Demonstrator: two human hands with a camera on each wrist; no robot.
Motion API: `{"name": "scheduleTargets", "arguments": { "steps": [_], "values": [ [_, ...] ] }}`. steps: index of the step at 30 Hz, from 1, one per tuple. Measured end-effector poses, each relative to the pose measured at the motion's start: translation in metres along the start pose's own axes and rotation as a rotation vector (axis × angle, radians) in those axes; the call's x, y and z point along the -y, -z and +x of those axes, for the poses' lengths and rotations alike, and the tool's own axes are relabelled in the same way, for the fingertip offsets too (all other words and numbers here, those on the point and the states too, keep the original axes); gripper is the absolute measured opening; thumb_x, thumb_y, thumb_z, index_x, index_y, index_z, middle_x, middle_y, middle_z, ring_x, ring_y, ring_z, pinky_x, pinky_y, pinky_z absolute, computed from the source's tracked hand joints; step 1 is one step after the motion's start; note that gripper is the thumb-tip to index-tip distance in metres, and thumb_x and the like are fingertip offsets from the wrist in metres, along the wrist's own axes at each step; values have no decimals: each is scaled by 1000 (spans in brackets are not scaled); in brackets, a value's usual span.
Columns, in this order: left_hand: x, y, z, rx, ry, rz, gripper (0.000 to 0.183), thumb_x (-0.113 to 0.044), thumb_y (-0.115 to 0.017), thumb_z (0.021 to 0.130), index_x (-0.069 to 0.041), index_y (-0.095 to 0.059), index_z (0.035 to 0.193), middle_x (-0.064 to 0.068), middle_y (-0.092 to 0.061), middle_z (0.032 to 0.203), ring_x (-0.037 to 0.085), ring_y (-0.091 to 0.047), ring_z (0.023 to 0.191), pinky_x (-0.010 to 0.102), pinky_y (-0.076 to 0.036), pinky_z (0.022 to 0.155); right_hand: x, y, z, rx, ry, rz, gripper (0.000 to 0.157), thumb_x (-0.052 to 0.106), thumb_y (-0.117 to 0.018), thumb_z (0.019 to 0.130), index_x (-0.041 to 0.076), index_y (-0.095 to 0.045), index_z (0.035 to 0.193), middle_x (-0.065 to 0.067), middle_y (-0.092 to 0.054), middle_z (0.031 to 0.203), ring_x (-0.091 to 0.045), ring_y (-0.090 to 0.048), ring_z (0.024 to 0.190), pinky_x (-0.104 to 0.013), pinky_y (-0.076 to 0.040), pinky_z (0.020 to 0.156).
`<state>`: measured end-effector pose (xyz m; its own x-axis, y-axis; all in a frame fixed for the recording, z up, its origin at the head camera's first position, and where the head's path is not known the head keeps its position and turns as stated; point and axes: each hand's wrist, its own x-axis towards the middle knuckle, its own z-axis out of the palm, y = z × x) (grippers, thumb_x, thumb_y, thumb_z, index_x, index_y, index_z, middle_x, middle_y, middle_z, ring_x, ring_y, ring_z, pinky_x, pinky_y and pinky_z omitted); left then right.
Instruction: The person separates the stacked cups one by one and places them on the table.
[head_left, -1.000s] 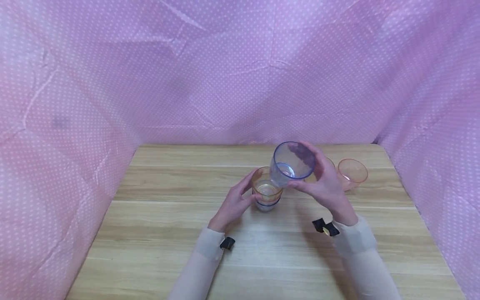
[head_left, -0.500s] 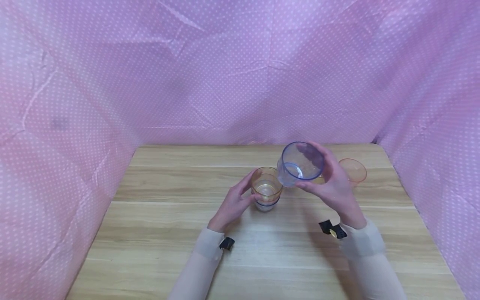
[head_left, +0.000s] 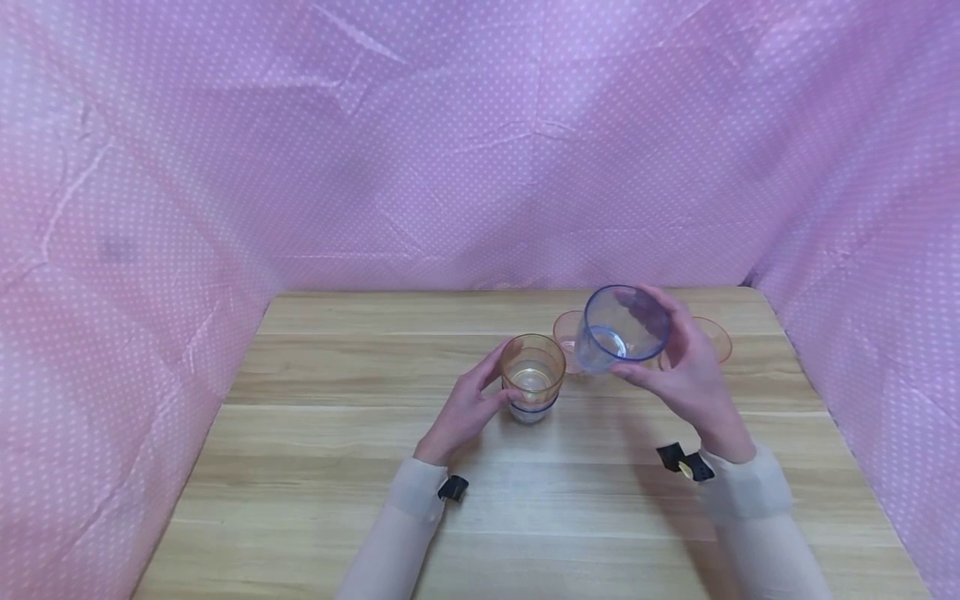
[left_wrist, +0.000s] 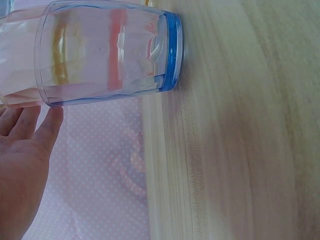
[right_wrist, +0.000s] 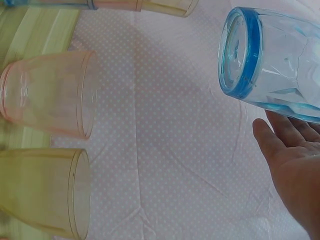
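My left hand [head_left: 472,408] curls round a stack of nested clear cups [head_left: 534,379] standing on the table, an amber-rimmed one on top. In the left wrist view, the lowest cup [left_wrist: 100,55] has a blue base, with red and yellow bands showing through its wall. Held up off the table to the right of the stack is a blue-tinted clear cup [head_left: 626,321], gripped between thumb and fingers of my right hand [head_left: 693,383]. It tilts with its mouth toward the head camera. Its blue base [right_wrist: 242,52] shows in the right wrist view.
Behind the held cup stands a pink cup [head_left: 567,333], partly covered. Another pink-rimmed cup [head_left: 716,337] is at the back right, partly behind my right hand. A yellow cup [right_wrist: 45,192] shows in the right wrist view. Pink dotted cloth [head_left: 480,167] surrounds the wooden table [head_left: 337,467].
My right hand has moved steadily right with the blue-tinted cup, away from the stack. A pink cup has come into view behind it. My left hand stays on the stack.
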<state>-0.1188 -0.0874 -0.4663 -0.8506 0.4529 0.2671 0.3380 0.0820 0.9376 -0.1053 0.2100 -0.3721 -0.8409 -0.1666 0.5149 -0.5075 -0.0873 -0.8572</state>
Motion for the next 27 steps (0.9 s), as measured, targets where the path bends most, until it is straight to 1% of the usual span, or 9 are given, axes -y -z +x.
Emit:
{"name": "scheduleTargets", "arguments": {
  "steps": [4, 10, 14, 19, 22, 25, 27],
  "values": [
    [0, 0, 0, -2, -1, -9, 88, -49, -65, 91, -5, -34, 161, 10, -46, 159, 31, -48, 143, 34, -35, 122, 0, 5, -1, -16, 16, 7, 97, -22, -86, 64, -9, -41, 150, -14, -61, 144, -26, -54, 134, -29, -41, 115],
    [1, -1, 0, -2, 3, -21, 88, -48, -66, 91, -6, -35, 161, 9, -46, 159, 29, -48, 143, 32, -35, 122, 1, 12, -3, -52, 67, 10, 95, -25, -84, 63, -11, -44, 148, -18, -62, 141, -25, -58, 130, -28, -43, 113],
    [1, -1, 0, -3, 2, -20, 88, -48, -66, 91, -5, -35, 161, 9, -46, 159, 29, -48, 143, 31, -35, 121, 3, 18, -4, -74, 61, 18, 93, -22, -85, 65, -10, -44, 148, -17, -62, 142, -24, -58, 131, -28, -42, 114],
    [1, -1, -1, -5, 1, -12, 89, -50, -65, 90, -6, -35, 161, 9, -47, 159, 30, -49, 142, 32, -36, 121, 3, 25, -6, -89, 79, 57, 91, -18, -87, 69, -12, -42, 148, -20, -60, 143, -26, -56, 135, -29, -41, 116],
    [1, -1, -1, -7, 5, -9, 89, -51, -65, 90, -6, -35, 161, 8, -47, 159, 30, -49, 142, 32, -36, 121, 4, 29, -8, -109, 72, 66, 91, -17, -88, 68, -12, -43, 148, -20, -60, 143, -26, -56, 135, -29, -41, 117],
    [1, -1, -1, -8, 11, -11, 89, -51, -65, 90, -6, -35, 161, 8, -47, 159, 30, -49, 142, 31, -36, 121, 6, 32, -9, -135, 54, 76, 91, -21, -86, 67, -10, -45, 147, -19, -61, 142, -25, -56, 134, -28, -41, 116],
    [1, -1, -1, -8, 16, -11, 88, -49, -65, 90, -6, -35, 161, 8, -47, 159, 30, -49, 142, 31, -35, 121, 7, 35, -9, -142, 60, 79, 90, -23, -85, 68, -11, -44, 147, -20, -60, 142, -26, -56, 134, -28, -42, 116]
  ]
}}
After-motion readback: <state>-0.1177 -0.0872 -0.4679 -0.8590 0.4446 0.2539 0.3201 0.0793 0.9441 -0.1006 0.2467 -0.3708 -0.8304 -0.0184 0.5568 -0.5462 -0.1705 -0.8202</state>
